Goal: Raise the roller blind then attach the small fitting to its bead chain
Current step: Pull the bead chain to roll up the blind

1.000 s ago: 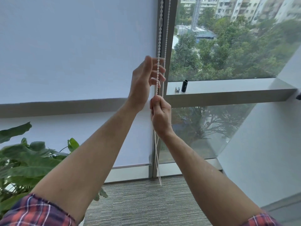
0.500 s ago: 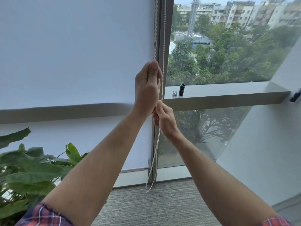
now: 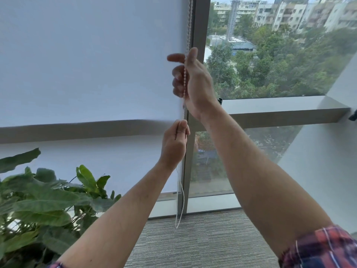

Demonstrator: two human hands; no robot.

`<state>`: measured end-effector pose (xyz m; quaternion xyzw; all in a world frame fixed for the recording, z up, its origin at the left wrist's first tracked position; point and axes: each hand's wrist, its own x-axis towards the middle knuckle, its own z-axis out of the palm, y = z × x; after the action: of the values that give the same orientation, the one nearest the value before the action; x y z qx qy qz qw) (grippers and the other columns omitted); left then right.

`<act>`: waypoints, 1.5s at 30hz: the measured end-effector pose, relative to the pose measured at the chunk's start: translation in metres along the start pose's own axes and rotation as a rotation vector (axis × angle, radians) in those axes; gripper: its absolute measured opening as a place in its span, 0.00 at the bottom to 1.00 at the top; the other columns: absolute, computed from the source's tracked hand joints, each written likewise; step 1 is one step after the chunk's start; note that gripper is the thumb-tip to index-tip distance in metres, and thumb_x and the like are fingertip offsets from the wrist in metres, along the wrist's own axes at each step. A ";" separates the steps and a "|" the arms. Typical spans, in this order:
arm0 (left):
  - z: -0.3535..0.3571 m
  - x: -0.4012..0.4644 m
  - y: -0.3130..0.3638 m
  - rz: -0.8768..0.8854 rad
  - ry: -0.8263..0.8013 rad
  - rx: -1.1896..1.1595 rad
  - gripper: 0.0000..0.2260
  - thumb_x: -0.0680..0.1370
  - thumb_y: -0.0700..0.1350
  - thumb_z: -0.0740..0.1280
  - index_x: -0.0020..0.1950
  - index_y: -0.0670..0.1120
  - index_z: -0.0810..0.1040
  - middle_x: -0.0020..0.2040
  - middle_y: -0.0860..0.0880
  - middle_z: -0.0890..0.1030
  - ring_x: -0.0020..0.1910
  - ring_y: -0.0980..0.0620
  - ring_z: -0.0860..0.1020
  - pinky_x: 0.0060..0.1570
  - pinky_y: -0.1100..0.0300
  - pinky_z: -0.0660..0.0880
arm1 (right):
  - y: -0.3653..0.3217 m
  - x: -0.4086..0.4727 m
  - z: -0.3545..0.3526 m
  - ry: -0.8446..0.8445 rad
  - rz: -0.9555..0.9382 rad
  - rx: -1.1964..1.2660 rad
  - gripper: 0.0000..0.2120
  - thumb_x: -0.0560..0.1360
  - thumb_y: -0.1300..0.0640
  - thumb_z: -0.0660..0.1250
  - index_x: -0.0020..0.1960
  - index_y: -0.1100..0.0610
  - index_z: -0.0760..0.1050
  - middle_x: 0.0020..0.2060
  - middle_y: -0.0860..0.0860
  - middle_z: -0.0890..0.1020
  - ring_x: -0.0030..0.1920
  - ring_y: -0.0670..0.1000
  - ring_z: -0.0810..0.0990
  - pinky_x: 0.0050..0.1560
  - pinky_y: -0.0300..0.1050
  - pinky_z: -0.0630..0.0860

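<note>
The white fabric roller blind (image 3: pixel 87 64) covers the left window pane down almost to the floor; its bottom edge hangs a little above the grey carpet (image 3: pixel 202 238). The thin white bead chain (image 3: pixel 185 78) hangs along the right edge of the blind, just beside the dark vertical window frame (image 3: pixel 199 26), and its loop ends near the carpet.

The right hand (image 3: pixel 193 82) is the upper one. Its fingers are loosely spread and only half curled, with the forefinger pointing to the left, and the chain passes in front of the palm between the thumb and the fingers. I cannot tell if the fingers really close on the chain here.

The left hand (image 3: pixel 174 142) is lower, directly under the right hand but apart from it. Its fingers are curled tight, and the thumb and forefinger pinch the chain at the top of the fist; the chain continues down behind the wrist.

On the grey window ledge (image 3: pixel 280 107), a small black object (image 3: pixel 220 101) shows only partly behind the right wrist. The small fitting is not visible to me. No writing or brand can be read anywhere.

A green leafy plant (image 3: pixel 42 200) stands at the lower left. Both sleeves are red and blue plaid (image 3: pixel 324 250).
</note>
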<state>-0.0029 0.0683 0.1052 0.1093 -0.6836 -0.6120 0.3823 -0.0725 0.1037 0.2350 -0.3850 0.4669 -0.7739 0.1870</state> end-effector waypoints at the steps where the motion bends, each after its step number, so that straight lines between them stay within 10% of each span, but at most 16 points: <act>1: 0.000 -0.002 -0.002 -0.015 0.001 -0.004 0.18 0.82 0.49 0.55 0.32 0.55 0.70 0.25 0.52 0.63 0.22 0.56 0.61 0.22 0.62 0.58 | 0.003 -0.003 0.004 0.008 0.007 0.002 0.25 0.86 0.46 0.46 0.47 0.60 0.75 0.28 0.48 0.65 0.26 0.45 0.60 0.27 0.39 0.56; 13: -0.010 -0.015 -0.002 -0.047 -0.103 -0.105 0.21 0.86 0.45 0.52 0.36 0.53 0.76 0.27 0.49 0.65 0.25 0.53 0.63 0.26 0.58 0.61 | 0.040 -0.030 0.003 0.175 -0.196 -0.183 0.23 0.81 0.42 0.52 0.30 0.48 0.62 0.23 0.45 0.61 0.22 0.48 0.58 0.24 0.40 0.55; 17: -0.027 -0.001 -0.003 -0.031 -0.020 0.029 0.26 0.83 0.52 0.49 0.51 0.35 0.80 0.42 0.32 0.79 0.42 0.37 0.79 0.44 0.45 0.76 | 0.069 -0.050 -0.017 0.240 -0.164 -0.305 0.24 0.82 0.41 0.51 0.31 0.51 0.64 0.23 0.48 0.65 0.24 0.50 0.63 0.27 0.46 0.60; 20: -0.033 0.016 0.017 0.000 0.057 0.058 0.23 0.83 0.54 0.51 0.55 0.41 0.80 0.48 0.37 0.81 0.50 0.40 0.81 0.52 0.45 0.78 | 0.086 -0.060 -0.025 0.260 -0.144 -0.350 0.25 0.82 0.41 0.51 0.32 0.54 0.65 0.23 0.46 0.66 0.24 0.48 0.65 0.28 0.44 0.62; 31: 0.013 0.070 0.124 0.164 -0.146 -0.192 0.20 0.86 0.50 0.51 0.54 0.41 0.78 0.29 0.52 0.71 0.26 0.54 0.69 0.25 0.61 0.66 | 0.120 -0.079 -0.018 0.243 -0.087 -0.335 0.22 0.83 0.43 0.52 0.31 0.48 0.62 0.23 0.42 0.64 0.25 0.48 0.60 0.27 0.45 0.58; 36: 0.023 0.056 0.088 0.166 -0.006 -0.157 0.22 0.85 0.48 0.53 0.33 0.47 0.73 0.23 0.53 0.64 0.20 0.56 0.61 0.21 0.63 0.58 | 0.147 -0.108 -0.033 0.206 0.049 -0.298 0.21 0.81 0.43 0.54 0.30 0.45 0.65 0.23 0.41 0.64 0.25 0.45 0.59 0.27 0.44 0.56; 45: 0.015 0.041 0.032 0.127 0.048 -0.069 0.20 0.84 0.51 0.55 0.32 0.53 0.70 0.23 0.56 0.65 0.21 0.57 0.62 0.23 0.64 0.59 | 0.160 -0.122 -0.060 0.099 0.262 -0.280 0.25 0.81 0.41 0.50 0.39 0.54 0.77 0.29 0.55 0.68 0.28 0.47 0.66 0.31 0.41 0.63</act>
<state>-0.0303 0.0614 0.1507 0.0671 -0.6582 -0.6071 0.4400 -0.0526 0.1383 0.0289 -0.3047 0.6248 -0.6882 0.2078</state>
